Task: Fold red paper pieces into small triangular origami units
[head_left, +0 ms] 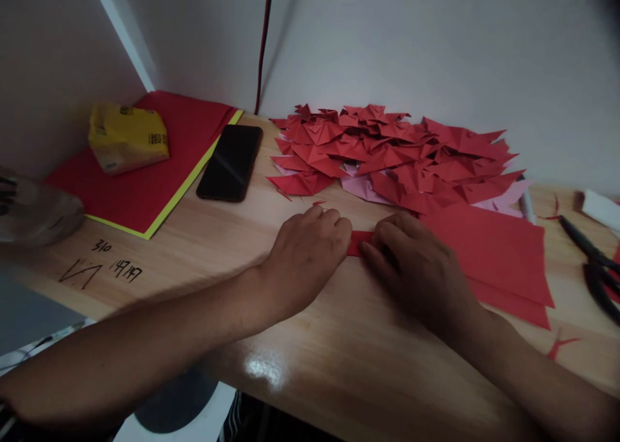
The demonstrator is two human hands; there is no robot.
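Short red strip (pixel 359 243), prob. folded paper, is held between both hands low over the counter (pixel 310 377), in front of the folded red pieces (pixel 402 151); contact w/ counter can't be confirmed. R end is pinched by the R grip (pixel 419 271), thumb at near edge, fingers bent over top. L end is covered by the L grip (pixel 312 251), fingers curled in, tips hidden, so pinch vs. press can't be told. Wt. judged v. light; prob. bendy but firmer if layers are doubled, surface dry, not v. slippery. Easily creased/torn, so hard pulling is best avoided. Best taken at both ends, thumb & fingertip, middle kept free. Red sheets (pixel 506 254) beside R grip are judged equally light, prone to sliding.
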